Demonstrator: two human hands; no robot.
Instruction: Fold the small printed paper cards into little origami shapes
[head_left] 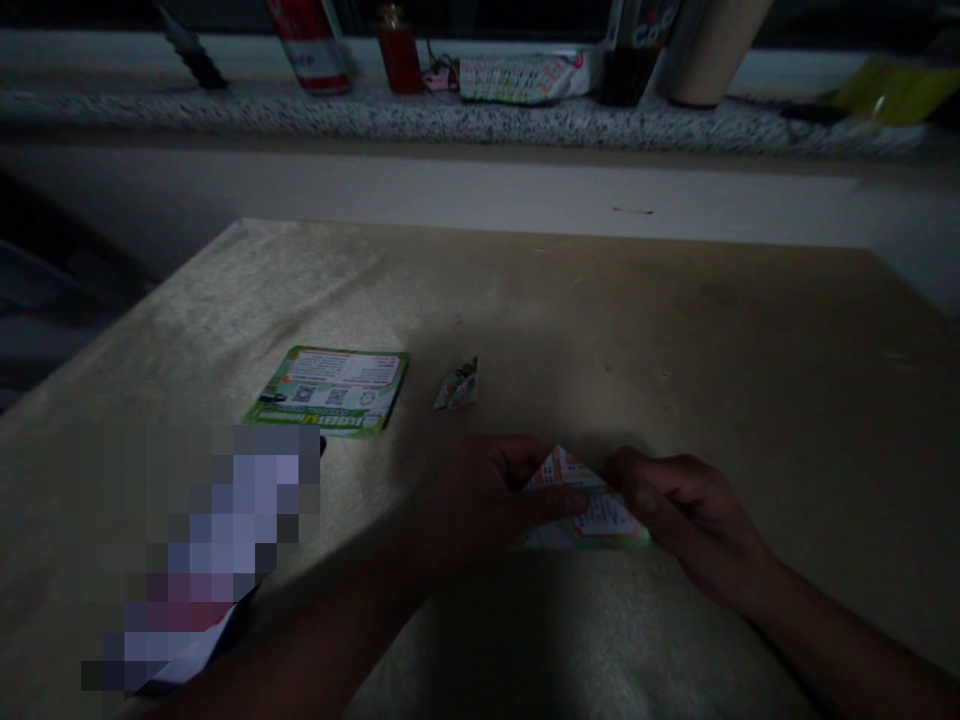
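Note:
A partly folded printed paper [589, 505] lies on the beige table [675, 340] near the front middle. My left hand [491, 495] presses its fingers on the paper's left side. At the paper's right edge my right hand [682, 510] pinches it with curled fingers. A small folded paper piece [457, 387] sits just behind my hands. A flat green printed leaflet [330, 390] lies to the left of it. The scene is dim.
A blurred-out object [210, 560] rests at the table's front left. Behind the table runs a speckled stone ledge [450, 115] holding a red can [311, 45], a small red bottle [399, 50], a printed packet [525, 75] and a dark cup [630, 60].

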